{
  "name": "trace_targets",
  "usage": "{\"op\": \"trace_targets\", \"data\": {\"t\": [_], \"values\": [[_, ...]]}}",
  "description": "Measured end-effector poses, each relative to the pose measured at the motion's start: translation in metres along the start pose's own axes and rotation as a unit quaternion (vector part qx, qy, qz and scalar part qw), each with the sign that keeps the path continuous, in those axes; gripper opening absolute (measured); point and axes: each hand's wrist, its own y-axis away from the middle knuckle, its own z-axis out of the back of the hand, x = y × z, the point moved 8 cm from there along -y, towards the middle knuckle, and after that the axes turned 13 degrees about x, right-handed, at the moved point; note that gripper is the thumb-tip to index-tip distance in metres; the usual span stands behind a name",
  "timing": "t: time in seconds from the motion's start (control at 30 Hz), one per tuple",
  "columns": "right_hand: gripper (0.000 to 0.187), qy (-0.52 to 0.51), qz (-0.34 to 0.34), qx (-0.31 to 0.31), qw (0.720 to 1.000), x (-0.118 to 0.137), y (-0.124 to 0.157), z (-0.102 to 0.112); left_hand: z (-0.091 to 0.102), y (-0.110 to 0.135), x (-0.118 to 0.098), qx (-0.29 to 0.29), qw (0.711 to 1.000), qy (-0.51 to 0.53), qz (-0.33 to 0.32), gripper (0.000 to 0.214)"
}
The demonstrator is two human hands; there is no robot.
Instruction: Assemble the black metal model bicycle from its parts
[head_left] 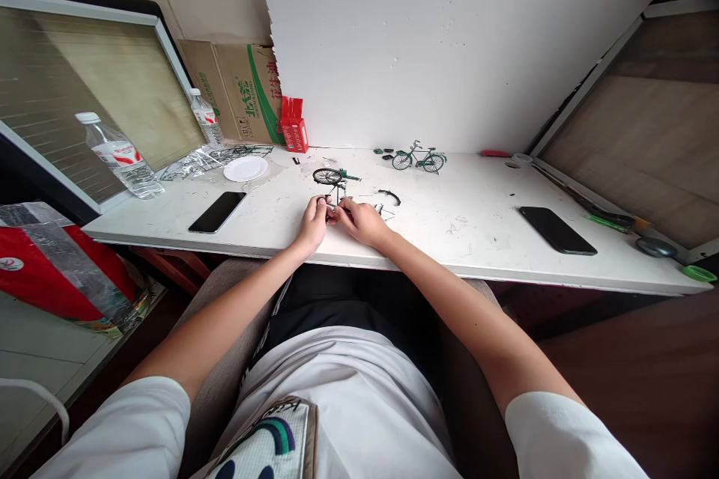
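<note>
near the desk [477, 228] edge, left hand [314, 224] and right hand [360, 221] pinch one tiny part [332, 212] together, beside a half-built model bicycle [332, 178]; seemingly light, thin, bendable: hold by its edges.

A long white surface [477, 239] spans the middle of the frame under soft, even light. Behind it, at upper centre, stands a white wall panel [449, 37]. A framed wooden board [84, 90] leans at upper left and another framed board [645, 127] at right. Dark brown floor [645, 374] fills the lower right.

Phones [217, 212] [557, 230]: two. Water bottles [120, 157] [205, 117]: two. Finished model bicycle [419, 158]: one. Part-built bicycle [332, 177]: one. White plate [246, 168]: one. Cardboard box [239, 90]: one.
</note>
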Motion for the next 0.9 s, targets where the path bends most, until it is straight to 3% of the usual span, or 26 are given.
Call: {"op": "trace_targets", "data": {"t": [0.9], "values": [[0.032, 0.025, -0.008, 0.011, 1.000, 0.0031, -0.0004, 0.0002, -0.0002, -0.0001, 0.0003, -0.006, 1.000, 0.019, 0.010, 0.031]]}}
